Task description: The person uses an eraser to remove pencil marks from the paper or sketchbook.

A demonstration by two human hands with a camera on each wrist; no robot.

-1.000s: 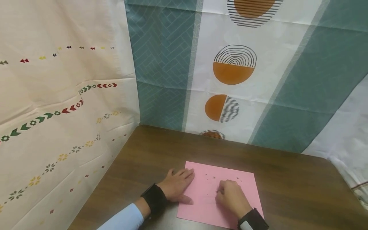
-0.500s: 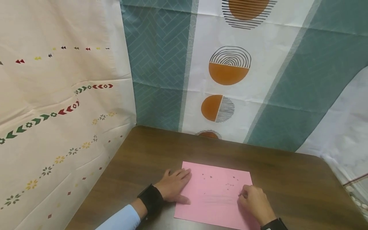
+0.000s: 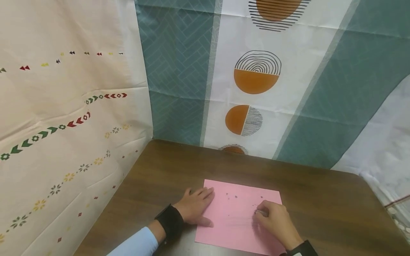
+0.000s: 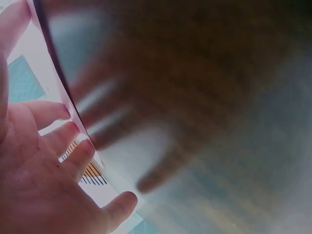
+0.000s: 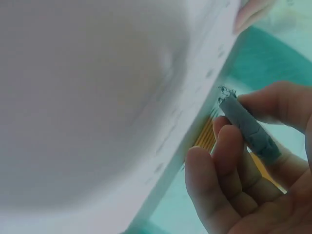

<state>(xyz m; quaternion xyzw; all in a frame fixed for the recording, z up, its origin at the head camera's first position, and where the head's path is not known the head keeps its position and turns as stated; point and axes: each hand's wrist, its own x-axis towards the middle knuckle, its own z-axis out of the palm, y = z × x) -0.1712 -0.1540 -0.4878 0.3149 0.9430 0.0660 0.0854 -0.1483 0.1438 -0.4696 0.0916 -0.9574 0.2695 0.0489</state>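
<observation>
A pink sheet of paper (image 3: pixel 224 236) lies on the brown table. My left hand (image 3: pixel 195 208) rests flat near its left edge, fingers spread and touching the paper. Over the right part of the sheet, my right hand (image 3: pixel 277 220) pinches a short grey eraser (image 5: pixel 248 129) between thumb and fingers. Crumbs cling to the eraser's tip in the right wrist view. Faint grey smudged lines (image 3: pixel 238 221) run across the paper, left of the right hand. Several small dark crumbs (image 3: pixel 236 196) are scattered on its upper half. In the left wrist view the left palm (image 4: pixel 44 180) fills the left side.
The wooden table (image 3: pixel 179 163) extends around the sheet. A patterned cloth in teal and white (image 3: pixel 179 89) hangs behind the table's far edge. A cream cloth (image 3: pixel 80 142) hangs along the left side.
My right hand has moved right across the paper, then back a little left, with the eraser in its grip. More dark crumbs came into sight. My left hand stays on the paper.
</observation>
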